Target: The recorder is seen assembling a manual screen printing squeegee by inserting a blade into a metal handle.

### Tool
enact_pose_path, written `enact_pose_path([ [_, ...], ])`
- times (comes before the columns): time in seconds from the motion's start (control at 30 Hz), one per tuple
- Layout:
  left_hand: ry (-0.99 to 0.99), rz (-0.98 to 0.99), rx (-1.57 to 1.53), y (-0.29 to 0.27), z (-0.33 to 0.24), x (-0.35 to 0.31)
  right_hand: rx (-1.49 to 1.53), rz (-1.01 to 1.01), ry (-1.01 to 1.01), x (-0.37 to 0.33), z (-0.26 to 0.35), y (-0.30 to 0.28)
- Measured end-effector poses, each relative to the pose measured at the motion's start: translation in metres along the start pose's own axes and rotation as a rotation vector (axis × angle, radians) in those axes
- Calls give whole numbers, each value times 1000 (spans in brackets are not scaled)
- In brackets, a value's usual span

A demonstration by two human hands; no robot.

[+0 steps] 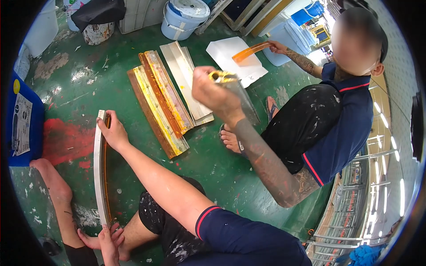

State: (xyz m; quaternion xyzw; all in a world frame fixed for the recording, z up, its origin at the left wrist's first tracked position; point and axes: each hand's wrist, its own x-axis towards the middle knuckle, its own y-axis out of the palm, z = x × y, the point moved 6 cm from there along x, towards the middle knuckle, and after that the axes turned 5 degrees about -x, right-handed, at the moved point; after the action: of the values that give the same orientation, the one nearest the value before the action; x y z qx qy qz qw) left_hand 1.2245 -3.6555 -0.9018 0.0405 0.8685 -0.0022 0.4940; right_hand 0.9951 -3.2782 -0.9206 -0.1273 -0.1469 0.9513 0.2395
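Observation:
A long squeegee [100,173] with a pale metal holder and a thin amber blade edge stands lengthwise at the left, over the green floor. My right hand [114,132] is closed around its far end, fingers on the blade side. At the near end, my left hand [108,244] grips the holder low in the view, its fingers partly covered. To the right lie several squeegees side by side: a wooden one [153,113] smeared with yellow, an orange-bladed one [166,95] and a pale one [184,77].
A co-worker [324,115] crouches at the right, one hand with an orange strip [248,52], the other with a yellow-smeared piece [224,76]. White paper [222,51] lies behind. A blue container [26,122] stands left; a lidded bucket [184,20] stands behind. A bare foot [53,179] rests left.

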Motion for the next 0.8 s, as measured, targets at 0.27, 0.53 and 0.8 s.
enact_pose_path([
  [0.27,-27,46,-68,11,-8,3,-7,-53,-98,3,9,-9],
  [0.53,14,30,87,-1,-48,-2,44,-80,-198,6,30,-32],
  [0.8,-95,108,146,17,-20,8,-145,-38,-123,0,5,-40],
])
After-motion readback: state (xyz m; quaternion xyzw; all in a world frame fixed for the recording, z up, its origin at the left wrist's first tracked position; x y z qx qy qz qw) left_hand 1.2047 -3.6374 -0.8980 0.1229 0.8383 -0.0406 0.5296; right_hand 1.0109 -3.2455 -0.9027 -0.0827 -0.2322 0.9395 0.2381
